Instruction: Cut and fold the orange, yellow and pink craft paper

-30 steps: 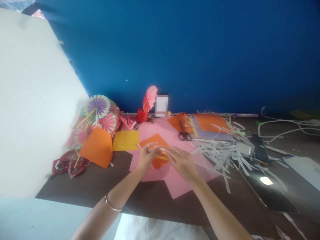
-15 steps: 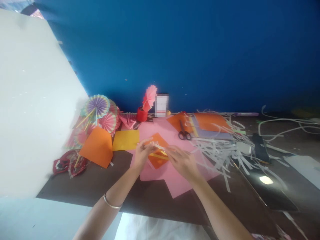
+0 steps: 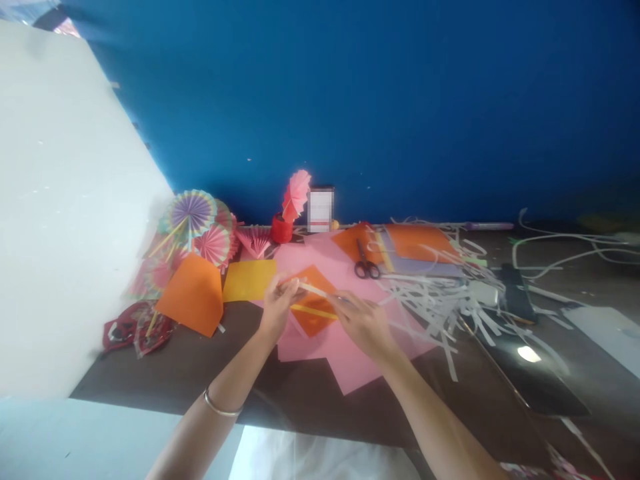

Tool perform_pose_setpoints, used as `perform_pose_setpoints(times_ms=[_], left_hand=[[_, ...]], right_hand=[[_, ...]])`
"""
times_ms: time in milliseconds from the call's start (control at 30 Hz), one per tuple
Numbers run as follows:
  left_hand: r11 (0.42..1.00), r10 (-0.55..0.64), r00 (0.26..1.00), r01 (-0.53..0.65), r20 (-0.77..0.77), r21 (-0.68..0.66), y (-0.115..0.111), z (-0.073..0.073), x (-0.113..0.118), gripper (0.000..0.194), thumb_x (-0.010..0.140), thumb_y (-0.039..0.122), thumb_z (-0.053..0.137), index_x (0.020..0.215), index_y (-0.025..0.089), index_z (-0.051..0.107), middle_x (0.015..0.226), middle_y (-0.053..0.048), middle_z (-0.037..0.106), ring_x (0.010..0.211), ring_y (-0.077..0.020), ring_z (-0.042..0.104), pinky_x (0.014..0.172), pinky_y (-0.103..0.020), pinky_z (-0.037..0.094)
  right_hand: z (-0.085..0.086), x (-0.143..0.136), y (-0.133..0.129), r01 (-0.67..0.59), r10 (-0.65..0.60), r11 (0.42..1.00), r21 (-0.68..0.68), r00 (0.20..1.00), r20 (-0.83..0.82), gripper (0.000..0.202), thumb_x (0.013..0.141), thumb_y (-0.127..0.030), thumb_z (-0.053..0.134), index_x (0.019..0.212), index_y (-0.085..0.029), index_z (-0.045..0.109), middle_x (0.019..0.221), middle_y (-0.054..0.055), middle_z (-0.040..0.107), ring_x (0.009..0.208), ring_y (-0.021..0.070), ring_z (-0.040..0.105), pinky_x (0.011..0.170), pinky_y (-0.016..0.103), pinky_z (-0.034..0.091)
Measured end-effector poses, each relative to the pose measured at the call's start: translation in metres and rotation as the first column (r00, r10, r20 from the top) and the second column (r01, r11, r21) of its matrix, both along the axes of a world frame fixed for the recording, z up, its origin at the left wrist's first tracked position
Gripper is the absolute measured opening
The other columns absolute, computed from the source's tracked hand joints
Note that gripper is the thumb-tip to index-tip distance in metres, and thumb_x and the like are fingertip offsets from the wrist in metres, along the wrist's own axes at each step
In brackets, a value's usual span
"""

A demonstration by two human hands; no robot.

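Note:
Between my two hands stretches a thin pale strip (image 3: pixel 313 289), pinched at one end by my left hand (image 3: pixel 279 303) and at the other by my right hand (image 3: pixel 363 320). Whether it is tape, paper or a stick I cannot make out. Directly below lies a square of orange paper (image 3: pixel 315 328), set cornerwise, with a yellow strip (image 3: pixel 314 311) across it. Under that are overlapping pink sheets (image 3: pixel 345 373). Black-handled scissors (image 3: pixel 367 269) rest on the pink paper beyond my right hand.
Paper fan pinwheels (image 3: pixel 190 213), an orange paper piece (image 3: pixel 193 293) and a yellow sheet (image 3: pixel 250 280) lie left. A red tape roll (image 3: pixel 282 229) stands behind. To the right are tangled white strips (image 3: pixel 425 297), more orange paper (image 3: pixel 420 241) and a dark glossy tablet-like slab (image 3: pixel 540 380).
My left hand has moved slightly left, away from my right, and more of the pale strip shows between them. The whole view has shifted a little.

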State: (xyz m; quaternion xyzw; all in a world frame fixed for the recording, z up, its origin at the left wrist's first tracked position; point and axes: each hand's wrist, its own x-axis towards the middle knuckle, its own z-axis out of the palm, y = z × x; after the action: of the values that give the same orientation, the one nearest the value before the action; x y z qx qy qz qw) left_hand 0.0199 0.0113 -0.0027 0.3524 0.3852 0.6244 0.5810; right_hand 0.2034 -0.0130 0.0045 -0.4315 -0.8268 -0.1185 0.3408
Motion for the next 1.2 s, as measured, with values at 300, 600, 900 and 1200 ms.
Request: perform_pose_setpoints(times_ms=[300,600,900,1200], left_hand=[[1.000,0.005,0.998,-0.004,-0.067,0.018,-0.003,0.006,-0.001,0.045,0.071,0.039,0.069,0.108,0.017,0.054,0.093,-0.008,0.070,0.080,-0.0205,0.068,0.084,-0.040,0.052],[1.000,0.010,0.993,-0.009,-0.115,0.012,-0.004,0.007,0.000,0.044,0.071,0.040,0.068,0.106,0.017,0.054,0.091,-0.009,0.070,0.077,-0.0218,0.069,0.080,-0.040,0.053],[1.000,0.029,0.999,-0.029,-0.027,-0.002,-0.002,0.006,0.003,0.041,0.069,0.038,0.071,0.102,0.018,0.057,0.085,-0.005,0.070,0.075,-0.0177,0.068,0.079,-0.035,0.052],[0.989,-0.120,0.992,0.124,0.046,-0.079,0.001,-0.014,0.016,0.020,0.064,0.031,0.075,0.066,0.015,0.065,0.063,0.002,0.061,0.070,-0.0112,0.060,0.079,-0.026,0.045]], right_hand=[[0.001,-0.001,0.000,-0.005,0.004,1.000,-0.014,1.000,-0.015,0.033,0.083,-0.006,0.043,0.102,-0.022,0.064,0.093,0.002,0.069,0.069,0.0127,0.064,0.059,0.023,0.047],[-0.004,0.000,0.003,0.016,-0.016,1.000,-0.009,1.000,-0.021,0.033,0.085,-0.007,0.041,0.103,-0.022,0.064,0.093,0.002,0.069,0.068,0.0117,0.063,0.060,0.022,0.047],[-0.007,0.000,0.006,-0.002,0.002,1.000,-0.008,0.999,-0.037,0.031,0.087,-0.008,0.040,0.103,-0.020,0.064,0.096,0.003,0.069,0.071,0.0111,0.064,0.058,0.021,0.046],[-0.004,-0.002,0.004,-0.071,0.073,0.997,0.020,0.990,-0.123,0.027,0.088,-0.010,0.043,0.104,-0.020,0.063,0.097,0.004,0.069,0.080,0.0124,0.065,0.069,0.021,0.050]])
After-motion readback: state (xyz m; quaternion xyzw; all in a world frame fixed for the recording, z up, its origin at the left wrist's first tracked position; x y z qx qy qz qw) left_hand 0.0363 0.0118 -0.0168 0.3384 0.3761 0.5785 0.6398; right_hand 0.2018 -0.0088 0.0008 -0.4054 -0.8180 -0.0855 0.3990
